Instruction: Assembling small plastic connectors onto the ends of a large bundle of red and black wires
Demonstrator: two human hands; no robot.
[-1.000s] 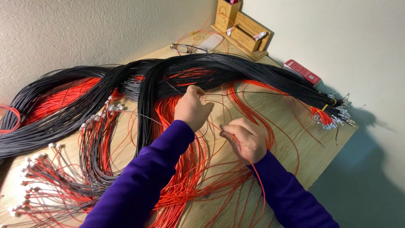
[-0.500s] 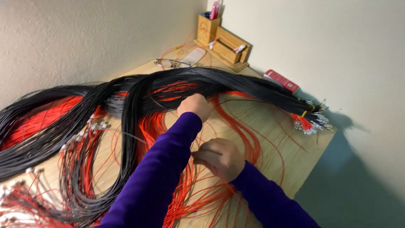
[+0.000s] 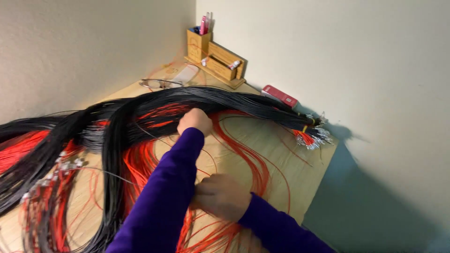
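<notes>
A thick bundle of black wires arcs across the wooden table, its bound end tipped with metal terminals at the right. Loose red wires fan out beneath it. My left hand, in a purple sleeve, is closed at the near edge of the black bundle, where red strands run under it. My right hand rests lower on the table beside my left forearm, fingers pinched on red wires. What the left fingers hold is hidden under the hand.
A wooden desk organiser with pens stands in the back corner. Spectacles lie near the wall and a small red box by the right wall. More black and red wires with terminals pile up at the left. The table's edge drops off at the right.
The view has swung left and down. My right hand has slid toward me along the red wires, closer to my left forearm. My left hand stays at the black bundle.
</notes>
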